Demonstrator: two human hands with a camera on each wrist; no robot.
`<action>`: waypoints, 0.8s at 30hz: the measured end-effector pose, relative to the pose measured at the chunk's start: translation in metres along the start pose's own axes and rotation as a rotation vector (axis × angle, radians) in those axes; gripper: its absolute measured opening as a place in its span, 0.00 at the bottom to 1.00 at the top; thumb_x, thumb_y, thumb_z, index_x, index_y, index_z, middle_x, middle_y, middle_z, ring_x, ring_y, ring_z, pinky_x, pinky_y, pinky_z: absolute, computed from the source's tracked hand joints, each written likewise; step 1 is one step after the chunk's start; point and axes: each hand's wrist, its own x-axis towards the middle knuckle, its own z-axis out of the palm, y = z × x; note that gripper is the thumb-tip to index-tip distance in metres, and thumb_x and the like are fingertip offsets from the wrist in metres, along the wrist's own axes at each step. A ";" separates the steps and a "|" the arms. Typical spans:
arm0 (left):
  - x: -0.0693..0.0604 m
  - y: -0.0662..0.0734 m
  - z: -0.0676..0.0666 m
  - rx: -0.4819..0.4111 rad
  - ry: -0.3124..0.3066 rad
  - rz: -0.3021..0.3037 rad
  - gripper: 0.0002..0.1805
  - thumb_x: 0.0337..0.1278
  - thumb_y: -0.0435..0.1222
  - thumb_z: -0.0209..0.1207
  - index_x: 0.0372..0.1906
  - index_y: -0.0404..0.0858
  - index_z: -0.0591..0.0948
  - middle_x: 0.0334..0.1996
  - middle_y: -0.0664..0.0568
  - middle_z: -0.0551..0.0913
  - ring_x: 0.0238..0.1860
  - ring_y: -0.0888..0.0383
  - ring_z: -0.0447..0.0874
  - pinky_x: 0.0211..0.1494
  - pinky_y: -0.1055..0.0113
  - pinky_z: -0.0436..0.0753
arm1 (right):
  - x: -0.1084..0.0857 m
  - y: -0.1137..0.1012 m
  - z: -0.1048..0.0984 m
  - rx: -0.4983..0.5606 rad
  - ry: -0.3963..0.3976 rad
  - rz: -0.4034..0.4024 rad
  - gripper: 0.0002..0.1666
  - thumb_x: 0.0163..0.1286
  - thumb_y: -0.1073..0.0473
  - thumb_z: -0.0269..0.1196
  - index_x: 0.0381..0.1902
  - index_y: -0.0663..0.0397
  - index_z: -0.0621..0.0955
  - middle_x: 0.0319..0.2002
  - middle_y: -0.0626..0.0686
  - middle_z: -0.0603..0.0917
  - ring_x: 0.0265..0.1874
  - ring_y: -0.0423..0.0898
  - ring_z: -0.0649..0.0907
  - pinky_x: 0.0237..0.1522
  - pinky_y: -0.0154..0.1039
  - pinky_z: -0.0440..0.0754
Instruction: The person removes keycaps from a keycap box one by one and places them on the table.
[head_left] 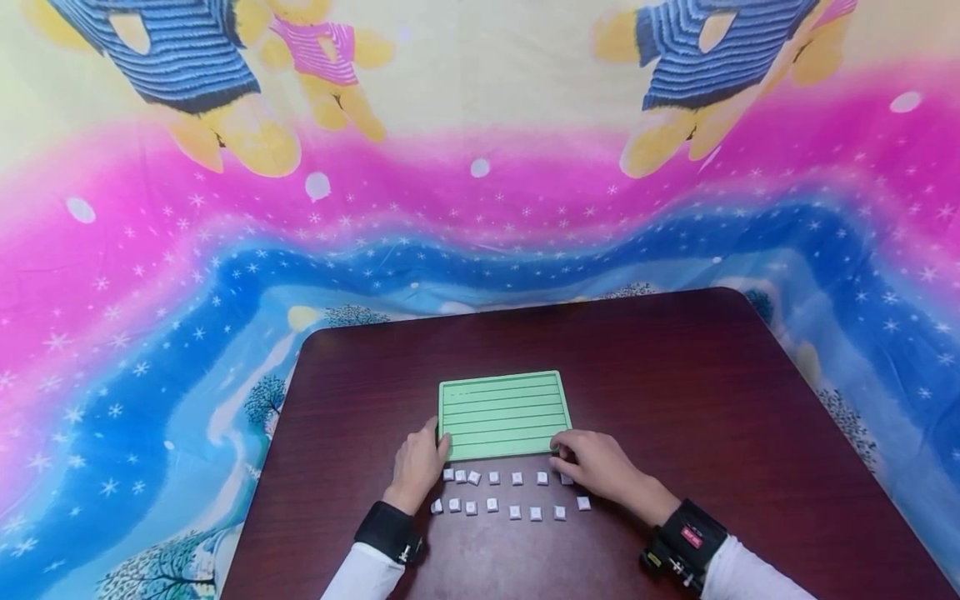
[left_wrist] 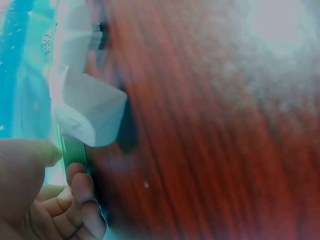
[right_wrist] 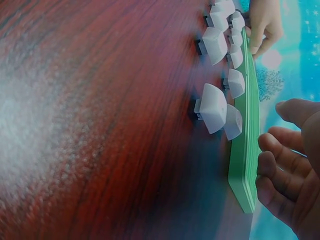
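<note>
A light green board [head_left: 504,414] with dark grooves across it lies flat on the table. My left hand [head_left: 417,467] pinches its left edge, the thumb on top and the fingers at the side, as the left wrist view shows. By the board's front right corner is my right hand [head_left: 600,467], fingers loosely bent and thumb apart from them. In the right wrist view those fingers [right_wrist: 270,165] are close to the board's edge; whether they touch it I cannot tell. White keycaps [head_left: 517,478] lie in two rows in front of the board, one partly hidden by the right hand.
The dark red-brown table [head_left: 660,375] has rounded far corners. A printed cloth [head_left: 480,208] with bears and snowflakes hangs behind and around it. A nearer row of keycaps [head_left: 536,514] lies between the two forearms. Black camera straps are on both wrists.
</note>
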 end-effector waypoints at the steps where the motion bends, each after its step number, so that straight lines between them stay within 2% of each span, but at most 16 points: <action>1: 0.000 0.000 0.000 -0.002 -0.001 0.002 0.27 0.70 0.44 0.59 0.65 0.30 0.77 0.35 0.34 0.88 0.25 0.45 0.87 0.28 0.54 0.82 | 0.000 0.000 0.000 -0.005 0.004 0.002 0.10 0.64 0.51 0.71 0.41 0.45 0.87 0.27 0.35 0.80 0.24 0.28 0.72 0.30 0.30 0.73; 6: -0.004 -0.001 -0.004 0.019 0.018 0.022 0.27 0.70 0.45 0.58 0.65 0.31 0.77 0.18 0.44 0.82 0.14 0.55 0.75 0.22 0.60 0.76 | -0.002 -0.003 0.000 -0.023 0.022 0.002 0.11 0.63 0.50 0.72 0.42 0.44 0.87 0.30 0.36 0.81 0.25 0.30 0.74 0.30 0.30 0.74; 11: -0.005 0.002 -0.009 0.088 0.085 0.058 0.25 0.69 0.46 0.60 0.63 0.34 0.80 0.12 0.50 0.76 0.09 0.58 0.66 0.17 0.63 0.66 | -0.003 -0.006 -0.003 -0.024 0.036 -0.001 0.13 0.64 0.49 0.71 0.44 0.44 0.87 0.35 0.40 0.84 0.32 0.35 0.82 0.33 0.33 0.78; 15: -0.007 0.009 -0.012 0.107 0.159 0.101 0.23 0.67 0.45 0.61 0.60 0.36 0.81 0.14 0.49 0.79 0.10 0.58 0.68 0.16 0.64 0.65 | -0.003 -0.008 -0.004 -0.033 0.061 -0.004 0.15 0.63 0.49 0.72 0.46 0.45 0.87 0.40 0.42 0.87 0.38 0.38 0.86 0.38 0.38 0.83; 19: -0.010 0.019 -0.017 0.075 0.184 0.139 0.22 0.66 0.43 0.62 0.60 0.36 0.82 0.16 0.53 0.79 0.13 0.60 0.71 0.17 0.64 0.69 | -0.003 -0.011 -0.005 -0.038 0.086 -0.016 0.20 0.62 0.49 0.72 0.51 0.47 0.86 0.48 0.47 0.88 0.48 0.44 0.87 0.47 0.45 0.85; 22: -0.013 0.025 -0.020 0.051 0.187 0.169 0.22 0.65 0.43 0.63 0.60 0.37 0.82 0.23 0.53 0.82 0.20 0.59 0.78 0.22 0.64 0.75 | -0.001 -0.013 -0.006 -0.040 0.090 -0.030 0.24 0.62 0.49 0.72 0.55 0.49 0.85 0.54 0.50 0.87 0.55 0.49 0.85 0.54 0.50 0.83; 24: -0.015 0.029 -0.022 0.047 0.184 0.196 0.23 0.64 0.44 0.64 0.60 0.38 0.82 0.32 0.51 0.86 0.29 0.56 0.85 0.28 0.61 0.81 | -0.001 -0.014 -0.007 -0.046 0.082 -0.033 0.26 0.63 0.48 0.72 0.57 0.49 0.84 0.56 0.52 0.86 0.58 0.51 0.83 0.57 0.52 0.80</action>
